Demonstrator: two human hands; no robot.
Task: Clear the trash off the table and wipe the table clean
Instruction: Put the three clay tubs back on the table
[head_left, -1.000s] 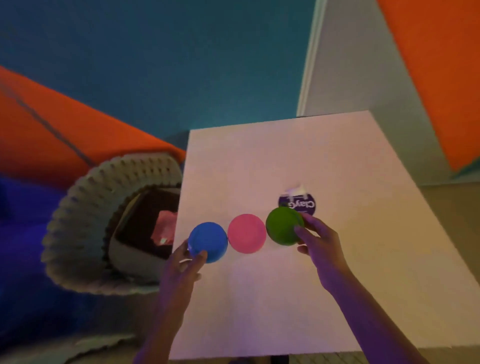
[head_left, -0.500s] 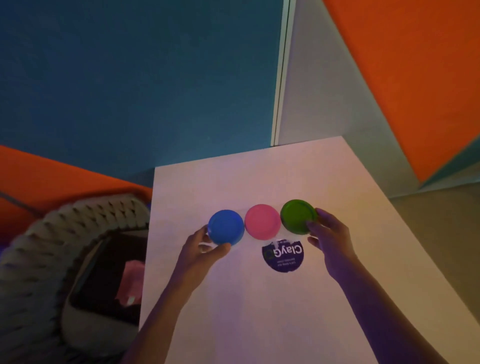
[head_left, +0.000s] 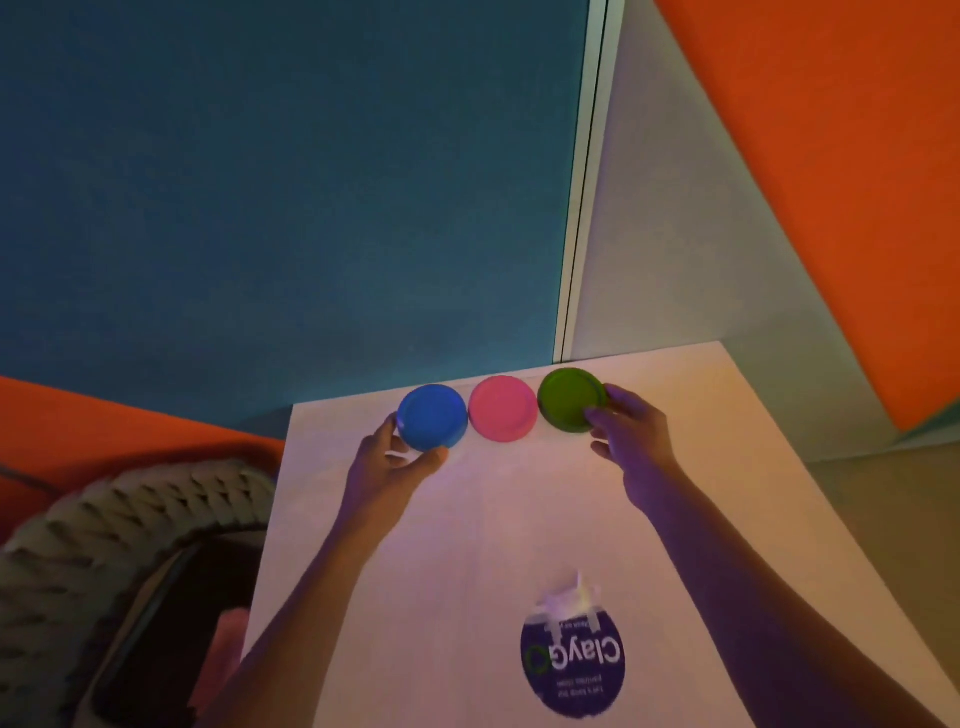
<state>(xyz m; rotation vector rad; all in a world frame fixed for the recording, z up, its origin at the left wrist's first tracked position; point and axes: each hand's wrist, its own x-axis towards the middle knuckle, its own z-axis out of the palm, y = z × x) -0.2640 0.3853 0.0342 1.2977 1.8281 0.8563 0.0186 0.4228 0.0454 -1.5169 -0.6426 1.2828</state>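
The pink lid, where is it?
In the head view, the pink lid sits at the table's far edge, between the blue lid and green lid.

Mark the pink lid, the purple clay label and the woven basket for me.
pink lid (head_left: 503, 409), head view, centre of its top.
purple clay label (head_left: 574, 662), head view, middle of the printed disc.
woven basket (head_left: 150, 499), head view, braided rim.

Teal wall (head_left: 291, 182), orange panel (head_left: 841, 156), woven basket (head_left: 119, 525); dim purple light
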